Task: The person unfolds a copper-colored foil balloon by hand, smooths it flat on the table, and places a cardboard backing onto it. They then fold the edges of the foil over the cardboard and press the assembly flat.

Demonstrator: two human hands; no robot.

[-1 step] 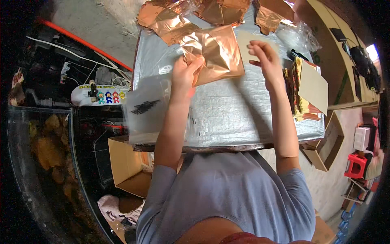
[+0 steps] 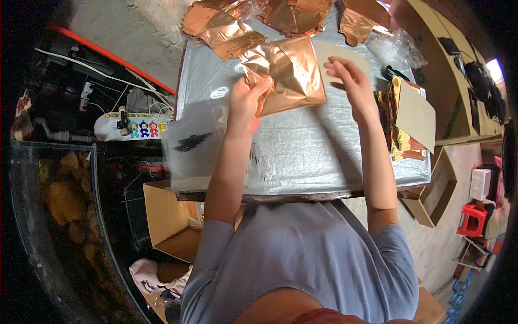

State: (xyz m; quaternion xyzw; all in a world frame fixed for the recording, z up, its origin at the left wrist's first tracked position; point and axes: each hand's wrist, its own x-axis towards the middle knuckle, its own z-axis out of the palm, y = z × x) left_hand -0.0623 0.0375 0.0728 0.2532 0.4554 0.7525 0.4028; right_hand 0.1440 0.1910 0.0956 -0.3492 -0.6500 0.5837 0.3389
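My left hand [image 2: 249, 100] is closed on the near left part of a square copper-coloured foil bag [image 2: 291, 75], thumb on top, and keeps it raised over the table. The bag's shiny face is creased. Just right of the bag, my right hand [image 2: 352, 86] is apart from it, fingers loosely bent and a little spread, with nothing seen in them. A flat beige card [image 2: 330, 51] lies on the table behind my right fingers. More copper foil pieces [image 2: 229, 29] lie crumpled along the table's far side.
Silver sheeting covers the table [image 2: 302, 156]. A clear bag with dark strips [image 2: 191, 141] lies at the left, beside white rings [image 2: 219, 92]. At the right stand stacked gold-edged packets with a card [image 2: 415, 116]. Crumpled clear plastic [image 2: 396, 48] lies behind; a cardboard box [image 2: 172, 221] sits below left.
The foil bag has shifted slightly, its right edge a little farther right and lower. My right hand has moved slightly, its fingers a bit lower and to the left. My left hand keeps its hold.
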